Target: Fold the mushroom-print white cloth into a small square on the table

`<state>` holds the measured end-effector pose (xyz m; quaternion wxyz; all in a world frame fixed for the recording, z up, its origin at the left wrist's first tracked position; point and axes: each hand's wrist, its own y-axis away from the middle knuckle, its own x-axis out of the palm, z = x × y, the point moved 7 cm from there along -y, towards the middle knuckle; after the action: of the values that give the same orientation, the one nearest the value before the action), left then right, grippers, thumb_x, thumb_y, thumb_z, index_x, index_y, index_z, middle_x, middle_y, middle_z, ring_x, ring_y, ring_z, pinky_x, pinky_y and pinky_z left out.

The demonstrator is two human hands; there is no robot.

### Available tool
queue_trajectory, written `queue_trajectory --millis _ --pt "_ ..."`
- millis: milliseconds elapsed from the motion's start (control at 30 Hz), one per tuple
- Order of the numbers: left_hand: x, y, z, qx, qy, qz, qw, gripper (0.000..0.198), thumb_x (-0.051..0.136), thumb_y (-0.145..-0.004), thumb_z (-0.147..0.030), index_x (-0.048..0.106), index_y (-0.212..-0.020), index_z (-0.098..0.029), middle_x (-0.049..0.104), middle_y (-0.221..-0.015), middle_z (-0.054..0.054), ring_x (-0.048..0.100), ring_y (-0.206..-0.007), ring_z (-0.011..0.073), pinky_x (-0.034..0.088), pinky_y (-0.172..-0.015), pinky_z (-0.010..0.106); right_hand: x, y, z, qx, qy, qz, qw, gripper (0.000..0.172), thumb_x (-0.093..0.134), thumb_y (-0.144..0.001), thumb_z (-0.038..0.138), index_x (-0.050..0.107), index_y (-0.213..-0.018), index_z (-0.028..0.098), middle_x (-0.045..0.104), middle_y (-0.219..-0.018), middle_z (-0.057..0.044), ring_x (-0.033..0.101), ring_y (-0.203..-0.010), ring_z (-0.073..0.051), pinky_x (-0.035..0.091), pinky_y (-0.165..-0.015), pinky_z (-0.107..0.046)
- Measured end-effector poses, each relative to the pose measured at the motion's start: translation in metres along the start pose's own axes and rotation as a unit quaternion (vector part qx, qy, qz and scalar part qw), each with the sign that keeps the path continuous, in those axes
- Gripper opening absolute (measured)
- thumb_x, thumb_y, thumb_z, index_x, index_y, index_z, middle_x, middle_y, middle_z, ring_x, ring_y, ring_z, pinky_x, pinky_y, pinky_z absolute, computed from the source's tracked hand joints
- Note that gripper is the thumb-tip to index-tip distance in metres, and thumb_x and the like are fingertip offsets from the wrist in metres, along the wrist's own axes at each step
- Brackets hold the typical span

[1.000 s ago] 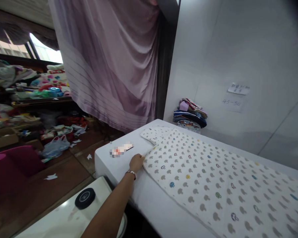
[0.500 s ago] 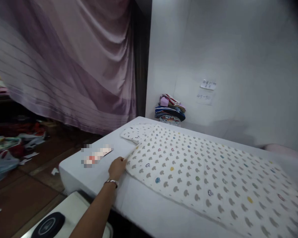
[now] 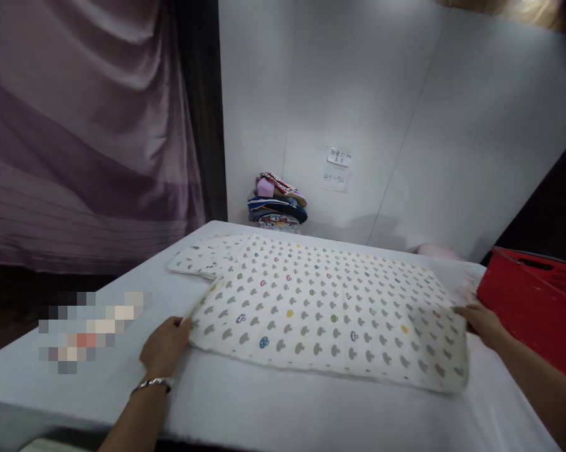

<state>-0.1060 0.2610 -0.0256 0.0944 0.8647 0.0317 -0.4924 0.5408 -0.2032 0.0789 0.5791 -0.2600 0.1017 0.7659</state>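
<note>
A white cloth (image 3: 320, 307) printed with grey and coloured mushrooms lies spread over the white table (image 3: 273, 402). My left hand (image 3: 166, 344), with a bracelet at the wrist, pinches the cloth's left edge near its front corner. At the opposite end, my right hand (image 3: 483, 323) grips the right edge, its fingers partly hidden by the fabric. The cloth's right end looks slightly raised. Under its far left part, another white cloth (image 3: 205, 256) with a small print sticks out.
A pixelated patch covers something flat at the table's left. Folded fabrics (image 3: 277, 204) are stacked beyond the far edge, by a white wall with paper notes (image 3: 336, 179). A red crate (image 3: 537, 307) stands at the right; a mauve curtain (image 3: 85, 138) hangs at the left.
The view has turned to the right, bringing my right hand and the red crate into sight. My left hand keeps its hold on the cloth's left edge.
</note>
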Motion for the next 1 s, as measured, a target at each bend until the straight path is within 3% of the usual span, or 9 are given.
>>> queue_trajectory --millis 67,133,267,433,533,600,700,767,1000 --pt "0.002 0.001 0.001 0.014 0.031 -0.012 0.999 0.031 0.049 -0.083 -0.059 0.063 -0.085 -0.032 0.073 -0.092 0.004 0.067 -0.102 0.038 0.055 -0.083 0.052 0.037 -0.019 0.016 0.048 0.003 0.012 0.999 0.029 0.073 -0.069 0.044 0.053 -0.055 0.029 0.056 -0.053 -0.003 0.051 -0.042 -0.012 0.046 -0.049 -0.032" --pt "0.003 0.004 0.002 0.027 0.055 -0.025 0.998 0.03 0.052 -0.082 -0.06 0.062 -0.081 -0.032 0.072 -0.091 0.006 0.067 -0.1 0.0406 0.054 -0.084 0.056 0.083 -0.025 0.052 0.037 0.012 0.036 0.999 0.023 0.074 -0.07 0.034 0.054 -0.059 0.028 0.056 -0.055 0.0 0.053 -0.047 -0.013 0.047 -0.051 -0.03" --pt "0.002 0.012 0.001 0.039 0.074 -0.041 0.996 0.025 0.055 -0.085 -0.054 0.064 -0.08 -0.032 0.072 -0.088 0.004 0.067 -0.096 0.0384 0.053 -0.081 0.054 0.201 0.009 0.153 -0.047 0.031 0.155 0.986 0.017 0.066 -0.076 0.021 0.054 -0.065 0.025 0.054 -0.056 0.003 0.053 -0.054 -0.014 0.045 -0.049 -0.024" --pt "-0.003 0.025 -0.005 0.049 0.071 -0.044 0.995 0.019 0.054 -0.092 -0.037 0.069 -0.091 -0.025 0.074 -0.098 0.004 0.067 -0.099 0.0325 0.05 -0.082 0.042 0.364 0.116 0.264 -0.158 0.024 0.294 0.942 0.006 0.058 -0.085 0.02 0.059 -0.079 0.02 0.061 -0.069 0.002 0.056 -0.061 -0.011 0.043 -0.053 -0.02" --pt "-0.005 0.03 -0.006 0.055 0.095 -0.05 0.993 0.022 0.055 -0.093 -0.033 0.071 -0.094 -0.019 0.074 -0.1 0.009 0.067 -0.099 0.0314 0.047 -0.081 0.038 0.451 0.2 0.295 -0.19 0.033 0.368 0.909 0.004 0.064 -0.082 0.019 0.06 -0.08 0.019 0.06 -0.069 0.003 0.057 -0.059 -0.01 0.042 -0.052 -0.018" --pt "-0.005 0.03 -0.004 0.056 0.117 -0.053 0.99 0.023 0.056 -0.093 -0.033 0.073 -0.094 -0.017 0.075 -0.099 0.01 0.067 -0.099 0.0297 0.045 -0.08 0.036 0.494 0.255 0.3 -0.197 0.049 0.42 0.885 0.007 0.065 -0.079 0.015 0.06 -0.076 0.019 0.058 -0.064 0.004 0.056 -0.053 -0.011 0.042 -0.05 -0.019" --pt "-0.002 0.028 0.0 0.046 0.129 -0.054 0.989 0.025 0.057 -0.094 -0.035 0.074 -0.094 -0.019 0.076 -0.097 0.008 0.067 -0.096 0.0258 0.044 -0.078 0.032 0.528 0.316 0.294 -0.2 0.07 0.473 0.855 0.014 0.066 -0.075 0.01 0.058 -0.069 0.019 0.055 -0.056 0.005 0.055 -0.048 -0.011 0.043 -0.049 -0.02" --pt "0.0 0.026 0.003 0.04 0.132 -0.055 0.989 0.024 0.057 -0.094 -0.037 0.075 -0.093 -0.021 0.077 -0.096 0.006 0.068 -0.095 0.0235 0.043 -0.076 0.03 0.536 0.334 0.288 -0.198 0.076 0.49 0.846 0.016 0.067 -0.075 0.009 0.057 -0.067 0.019 0.054 -0.054 0.005 0.055 -0.046 -0.011 0.044 -0.05 -0.021" --pt "0.005 0.024 0.005 0.045 0.147 -0.055 0.987 0.023 0.057 -0.094 -0.037 0.076 -0.09 -0.024 0.078 -0.092 0.003 0.068 -0.09 0.0199 0.042 -0.072 0.027 0.533 0.339 0.276 -0.141 0.032 0.534 0.833 0.015 0.062 -0.081 0.011 0.054 -0.072 0.02 0.051 -0.051 0.008 0.054 -0.043 -0.01 0.045 -0.044 -0.019"
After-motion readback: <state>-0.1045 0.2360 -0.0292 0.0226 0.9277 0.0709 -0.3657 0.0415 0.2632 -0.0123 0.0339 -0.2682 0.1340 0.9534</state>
